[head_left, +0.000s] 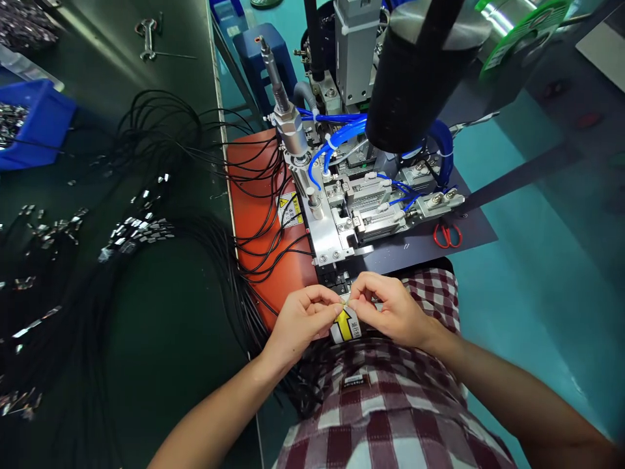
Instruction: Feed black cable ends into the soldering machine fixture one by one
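My left hand (303, 320) and my right hand (385, 307) meet fingertip to fingertip just in front of a small bench machine (351, 208). Between the pinched fingers is a tiny metal part (344, 301) on the end of a thin black cable; both hands grip it. Below the fingers shows a white label with a yellow arrow (346, 324). A bundle of black cables (254, 215) runs from my left hand over an orange mat (254, 215) toward the green table.
Many black cables with shiny metal ends (137, 231) lie on the dark green table at left. A blue bin (34, 124) of metal parts stands far left. Red scissors (447, 234) lie right of the machine. A solder spool (522, 26) is at top right.
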{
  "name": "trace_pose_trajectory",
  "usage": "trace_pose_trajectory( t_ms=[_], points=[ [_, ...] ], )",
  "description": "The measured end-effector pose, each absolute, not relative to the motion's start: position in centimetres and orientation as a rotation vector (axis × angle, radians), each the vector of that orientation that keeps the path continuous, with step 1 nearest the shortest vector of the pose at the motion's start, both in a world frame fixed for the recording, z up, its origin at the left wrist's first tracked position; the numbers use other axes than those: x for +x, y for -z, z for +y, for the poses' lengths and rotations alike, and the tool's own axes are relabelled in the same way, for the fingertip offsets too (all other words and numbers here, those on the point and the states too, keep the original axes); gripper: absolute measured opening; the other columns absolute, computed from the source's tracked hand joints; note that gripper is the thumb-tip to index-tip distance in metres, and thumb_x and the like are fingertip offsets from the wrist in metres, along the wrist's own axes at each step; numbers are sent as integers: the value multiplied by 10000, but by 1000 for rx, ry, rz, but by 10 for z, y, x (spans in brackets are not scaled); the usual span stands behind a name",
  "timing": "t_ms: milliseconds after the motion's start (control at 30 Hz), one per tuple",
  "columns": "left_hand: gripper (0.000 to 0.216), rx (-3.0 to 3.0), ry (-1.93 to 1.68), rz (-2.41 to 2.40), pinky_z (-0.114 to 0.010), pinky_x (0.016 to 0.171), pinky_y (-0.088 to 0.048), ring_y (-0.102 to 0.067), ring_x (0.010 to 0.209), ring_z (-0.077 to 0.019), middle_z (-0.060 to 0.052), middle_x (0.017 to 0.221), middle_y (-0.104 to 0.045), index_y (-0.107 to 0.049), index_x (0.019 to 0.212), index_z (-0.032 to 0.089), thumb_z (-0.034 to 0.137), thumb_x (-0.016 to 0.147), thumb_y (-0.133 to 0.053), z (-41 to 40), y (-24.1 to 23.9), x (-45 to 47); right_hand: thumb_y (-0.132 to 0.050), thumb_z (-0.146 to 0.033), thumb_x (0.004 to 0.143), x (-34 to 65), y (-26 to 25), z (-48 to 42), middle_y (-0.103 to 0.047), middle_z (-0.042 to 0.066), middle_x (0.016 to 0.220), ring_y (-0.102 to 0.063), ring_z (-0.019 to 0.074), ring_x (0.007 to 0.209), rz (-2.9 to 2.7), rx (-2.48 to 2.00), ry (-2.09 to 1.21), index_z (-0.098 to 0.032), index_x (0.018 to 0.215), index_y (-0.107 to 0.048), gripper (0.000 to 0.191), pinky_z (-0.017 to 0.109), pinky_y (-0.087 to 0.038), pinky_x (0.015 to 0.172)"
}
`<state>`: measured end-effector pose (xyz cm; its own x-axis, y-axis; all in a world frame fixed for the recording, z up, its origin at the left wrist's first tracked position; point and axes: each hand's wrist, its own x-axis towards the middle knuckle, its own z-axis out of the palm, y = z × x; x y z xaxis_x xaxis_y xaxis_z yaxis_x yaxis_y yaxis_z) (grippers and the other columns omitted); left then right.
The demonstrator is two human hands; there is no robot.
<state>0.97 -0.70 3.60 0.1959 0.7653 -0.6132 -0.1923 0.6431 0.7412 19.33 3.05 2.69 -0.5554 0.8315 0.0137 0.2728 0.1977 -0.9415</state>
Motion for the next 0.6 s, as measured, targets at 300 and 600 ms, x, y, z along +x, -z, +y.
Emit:
trace_pose_trajectory(
  t_ms=[300,600],
  points=[
    [297,505,-767,1290,-154,391,-273,-274,398,-33,86,435,-417,-591,788,151,389,699,-745,-6,-35,11,-583,-251,858,191,-20,26,-521,-26,670,-435,95,566,-1643,-1187,-1585,-160,833,-606,97,222,-364,530],
    [285,537,-758,1266,-148,389,-276,-268,383,-27,94,423,-401,-597,787,146,384,718,-736,-7,-35,11,-591,-226,853,181,-21,20,-560,-15,675,-453,100,566,-1703,-1199,-1484,-164,788,-611,93,224,-365,514]
  ],
)
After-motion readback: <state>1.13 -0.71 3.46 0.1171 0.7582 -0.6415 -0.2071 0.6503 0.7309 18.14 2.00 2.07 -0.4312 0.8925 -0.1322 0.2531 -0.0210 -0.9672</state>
